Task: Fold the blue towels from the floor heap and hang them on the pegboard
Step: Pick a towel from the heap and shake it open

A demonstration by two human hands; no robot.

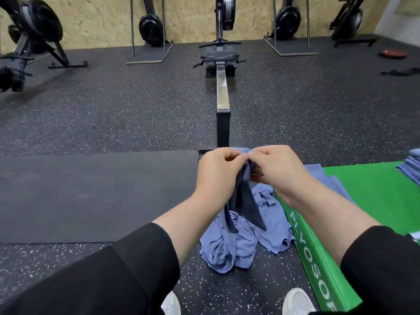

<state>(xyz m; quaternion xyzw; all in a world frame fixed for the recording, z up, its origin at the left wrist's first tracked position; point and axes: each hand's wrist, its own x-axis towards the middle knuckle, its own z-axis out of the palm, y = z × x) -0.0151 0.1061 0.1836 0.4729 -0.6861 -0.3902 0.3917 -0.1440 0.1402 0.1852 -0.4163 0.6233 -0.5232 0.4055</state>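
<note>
- Blue towel [244,198] hangs lengthwise above the floor heap [245,242], its top edge gathered between both hands and its lower corners reaching down toward the heap.
- Left hand [217,170] pinches the upper edge with curled fingers; right hand [276,165] grips the same edge just beside it, the fingertips of the two hands nearly touching.
- Step in hand, by my judgement: the fold of a single towel, at an early stage; the cloth looks doubled along its length but not yet squared.
- Next move calls for matching the corners, drawing the edge taut and halving the towel again before it goes anywhere.
- Floor heap lies directly beneath the hands, several crumpled towels on the speckled rubber floor [113,110].
- Green plyo box [372,196] stands just right of the heap; one towel lies partly on its near edge.
- Folded stack [411,169] sits on the box's far right corner, well apart from the heap.
- Black mat [91,194] lies left of the heap.
- Rowing machine [221,87] extends away beyond the heap, its rear leg close behind the hands; it could snag a towel shaken out forward.
- Pegboard: not in view; its position cannot be told.
</note>
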